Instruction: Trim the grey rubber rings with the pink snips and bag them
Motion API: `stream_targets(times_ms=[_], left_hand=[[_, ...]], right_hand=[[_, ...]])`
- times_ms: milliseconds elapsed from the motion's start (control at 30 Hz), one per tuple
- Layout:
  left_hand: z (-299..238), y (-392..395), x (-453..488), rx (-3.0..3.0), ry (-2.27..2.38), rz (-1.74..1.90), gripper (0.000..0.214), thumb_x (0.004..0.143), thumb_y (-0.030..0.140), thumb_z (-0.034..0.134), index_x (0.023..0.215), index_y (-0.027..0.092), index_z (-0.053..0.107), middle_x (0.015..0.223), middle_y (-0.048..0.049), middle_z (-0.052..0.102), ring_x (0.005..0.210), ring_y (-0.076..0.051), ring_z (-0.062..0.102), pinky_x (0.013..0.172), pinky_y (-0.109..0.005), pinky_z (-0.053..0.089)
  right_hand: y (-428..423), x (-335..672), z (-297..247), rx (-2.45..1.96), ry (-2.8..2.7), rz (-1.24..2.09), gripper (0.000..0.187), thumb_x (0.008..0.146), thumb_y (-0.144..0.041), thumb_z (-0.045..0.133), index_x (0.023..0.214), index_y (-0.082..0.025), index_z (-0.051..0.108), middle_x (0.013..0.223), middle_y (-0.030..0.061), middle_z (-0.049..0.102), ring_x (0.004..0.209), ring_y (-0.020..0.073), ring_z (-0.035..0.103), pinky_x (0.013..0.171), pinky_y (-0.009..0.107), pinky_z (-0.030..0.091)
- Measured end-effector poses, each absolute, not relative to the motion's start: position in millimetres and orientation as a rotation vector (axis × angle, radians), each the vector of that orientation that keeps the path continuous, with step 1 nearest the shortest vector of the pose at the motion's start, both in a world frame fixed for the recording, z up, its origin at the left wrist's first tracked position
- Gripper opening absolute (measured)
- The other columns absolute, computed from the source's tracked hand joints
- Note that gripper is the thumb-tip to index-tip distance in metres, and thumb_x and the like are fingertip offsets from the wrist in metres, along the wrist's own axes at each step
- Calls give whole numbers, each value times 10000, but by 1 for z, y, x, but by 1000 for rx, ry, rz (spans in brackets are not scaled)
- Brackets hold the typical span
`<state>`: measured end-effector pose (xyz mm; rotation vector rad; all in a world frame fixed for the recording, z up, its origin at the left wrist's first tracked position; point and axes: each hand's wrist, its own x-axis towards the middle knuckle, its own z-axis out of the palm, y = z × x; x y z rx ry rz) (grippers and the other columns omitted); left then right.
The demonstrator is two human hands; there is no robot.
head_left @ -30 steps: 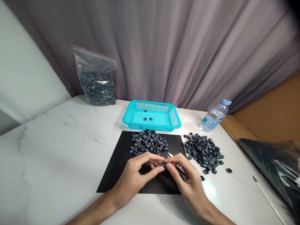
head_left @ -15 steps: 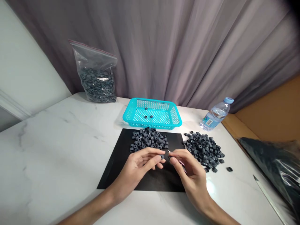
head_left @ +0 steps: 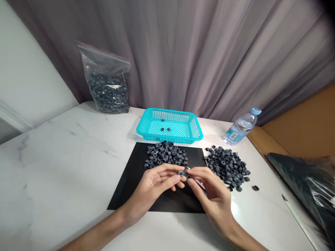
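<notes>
My left hand (head_left: 153, 183) pinches a small dark grey round piece with a centre hole (head_left: 181, 173) between thumb and fingers, its holed face towards me. Close beside it, my right hand (head_left: 216, 190) has thumb and index finger closed on a small dark cap (head_left: 188, 176). A slim pink tool (head_left: 200, 183) also lies within the right hand, mostly hidden; a pale tip shows above the index finger. Both hands are over a black mat (head_left: 128, 184). Behind them on the mat is a pile of grey holed pieces (head_left: 167, 155).
A turquoise basket (head_left: 170, 139) with a few pieces stands behind the mat. To the right are a heap of dark caps (head_left: 227, 167), a water bottle (head_left: 240, 128), a pencil-like stick (head_left: 298, 221) and a dark plastic bag (head_left: 306, 184). A filled zip bag (head_left: 108, 90) stands back left.
The holed piece in my left hand has turned to face me more. My right fingertips have moved slightly closer to it, and the dark cap between them shows more clearly.
</notes>
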<state>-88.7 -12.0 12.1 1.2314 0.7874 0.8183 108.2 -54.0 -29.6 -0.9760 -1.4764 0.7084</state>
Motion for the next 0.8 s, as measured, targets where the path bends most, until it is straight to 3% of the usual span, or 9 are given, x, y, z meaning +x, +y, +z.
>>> stream_targets(times_ms=[267,800], left_hand=[[14,-11,-88,1183,784,818,204,914,312,737,1101,233,759,1004,-30,786,933,-147,715,824,-222,523],[11,-9,-92,1308,816,812,223,947,357,683,1112,218,741,944,-36,788,868,-156,711,771,-245,521]], right_hand=[[-54,107,-32,-977,-1385,737,238,954,-166,665,1154,-290,694,1050,48,706,926,165,694,807,267,581],[-56,106,-30,-1037,-1383,739,149,937,-227,700,1084,-247,713,985,49,728,864,180,702,751,279,583]])
